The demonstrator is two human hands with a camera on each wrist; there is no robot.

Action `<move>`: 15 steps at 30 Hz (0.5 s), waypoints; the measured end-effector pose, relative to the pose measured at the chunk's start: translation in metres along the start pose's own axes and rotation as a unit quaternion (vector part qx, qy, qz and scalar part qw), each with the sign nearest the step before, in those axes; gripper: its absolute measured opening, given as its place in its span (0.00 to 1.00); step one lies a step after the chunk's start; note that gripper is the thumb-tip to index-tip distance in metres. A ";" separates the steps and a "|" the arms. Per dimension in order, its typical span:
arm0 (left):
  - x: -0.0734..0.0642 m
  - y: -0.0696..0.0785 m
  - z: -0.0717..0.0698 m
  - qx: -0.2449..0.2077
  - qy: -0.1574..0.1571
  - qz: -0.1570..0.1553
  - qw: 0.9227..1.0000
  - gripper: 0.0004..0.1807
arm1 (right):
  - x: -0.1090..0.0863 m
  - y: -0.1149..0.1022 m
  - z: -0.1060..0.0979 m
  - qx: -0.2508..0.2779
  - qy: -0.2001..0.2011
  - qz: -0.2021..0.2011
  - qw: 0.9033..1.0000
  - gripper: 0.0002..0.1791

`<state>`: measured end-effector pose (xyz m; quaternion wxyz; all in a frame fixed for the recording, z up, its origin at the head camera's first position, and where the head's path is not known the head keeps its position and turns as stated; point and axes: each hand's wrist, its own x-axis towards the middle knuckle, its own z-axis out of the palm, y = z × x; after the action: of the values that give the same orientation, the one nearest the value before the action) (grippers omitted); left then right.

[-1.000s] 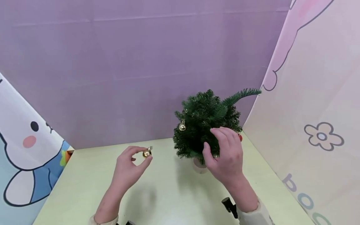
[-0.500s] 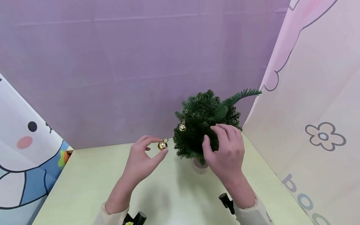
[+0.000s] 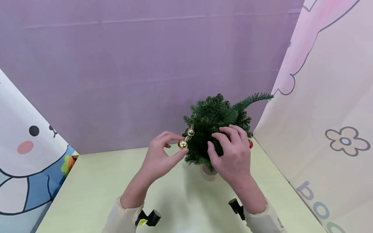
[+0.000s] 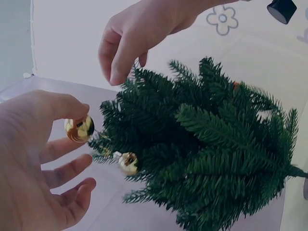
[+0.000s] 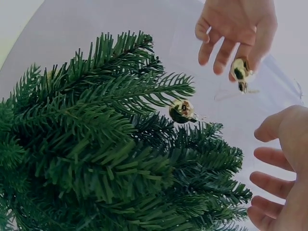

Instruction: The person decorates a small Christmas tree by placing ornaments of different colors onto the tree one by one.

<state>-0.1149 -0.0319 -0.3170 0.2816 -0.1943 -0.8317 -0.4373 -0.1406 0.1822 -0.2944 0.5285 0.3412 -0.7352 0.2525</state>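
Note:
Between thumb and forefinger, my left hand [image 3: 161,158] pinches a small shiny gold ball ornament [image 3: 182,144] with a loop at its cap. It is held at the left edge of a small green Christmas tree [image 3: 215,113]. Close by, a paler gold ornament [image 3: 190,132] hangs on a branch, seen also in the left wrist view as a gold ball [image 4: 128,163]. My right hand [image 3: 233,155] hovers at the front of the tree, fingers loosely bent and apart, with nothing between them. In the right wrist view its fingers [image 5: 272,183] stand beside the branch tips.
A red ornament [image 3: 251,144] shows at the tree's right side. The tree's pale pot [image 3: 209,173] stands on a light yellow table [image 3: 96,187]. A purple cloth wall [image 3: 116,81] rises behind, with printed cloth panels [image 3: 320,106] on both sides.
My left hand has moved right and slightly up with the gold ornament, from over the open table to the tree's left edge. The right hand has barely shifted.

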 end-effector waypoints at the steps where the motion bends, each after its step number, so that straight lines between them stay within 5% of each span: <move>1: 0.002 0.001 0.002 -0.008 -0.005 0.003 1.000 0.16 | 0.001 0.000 -0.001 0.001 -0.002 -0.003 1.000 0.10; 8: 0.011 0.009 0.008 -0.038 -0.036 0.006 0.999 0.16 | 0.005 0.002 -0.005 0.005 -0.025 -0.015 1.000 0.12; 15: 0.018 0.042 0.005 -0.078 -0.062 -0.004 0.995 0.12 | 0.007 0.004 -0.005 0.002 -0.041 -0.017 0.999 0.14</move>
<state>-0.1062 -0.0037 -0.2815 0.2117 -0.2386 -0.8118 -0.4891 -0.1419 0.1864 -0.2865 0.5012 0.3651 -0.7498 0.2308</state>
